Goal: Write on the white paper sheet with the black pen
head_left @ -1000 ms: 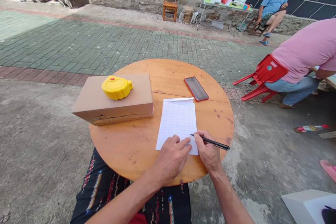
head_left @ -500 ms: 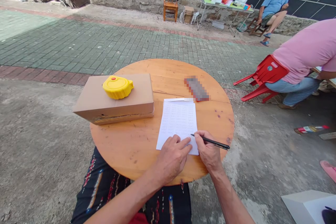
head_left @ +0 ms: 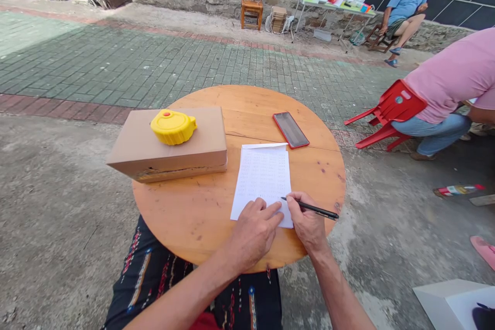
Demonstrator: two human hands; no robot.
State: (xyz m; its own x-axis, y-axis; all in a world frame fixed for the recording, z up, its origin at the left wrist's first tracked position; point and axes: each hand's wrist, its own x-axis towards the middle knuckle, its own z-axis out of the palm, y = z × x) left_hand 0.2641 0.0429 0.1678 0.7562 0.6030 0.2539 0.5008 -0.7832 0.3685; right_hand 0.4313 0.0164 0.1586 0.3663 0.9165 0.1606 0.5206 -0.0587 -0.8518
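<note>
Head view: nothing shifted since a second ago. My right hand [head_left: 307,224] still pinches pen [head_left: 311,209], tip on paper [head_left: 263,175]; left hand [head_left: 251,234] flat, pinning sheet's near edge on table [head_left: 201,216]. Writing seems mid-line.

Round table [head_left: 193,216] showing smooth, scuffed wood. Sheet [head_left: 263,178] looking matt paper. Box [head_left: 170,152] at ten o'clock showing matt cardboard; tape measure [head_left: 172,127] gleaming glossy plastic. Phone [head_left: 291,130] at twelve shining glassy. Pen [head_left: 313,209] looking smooth plastic. Ground lying rough concrete.
</note>
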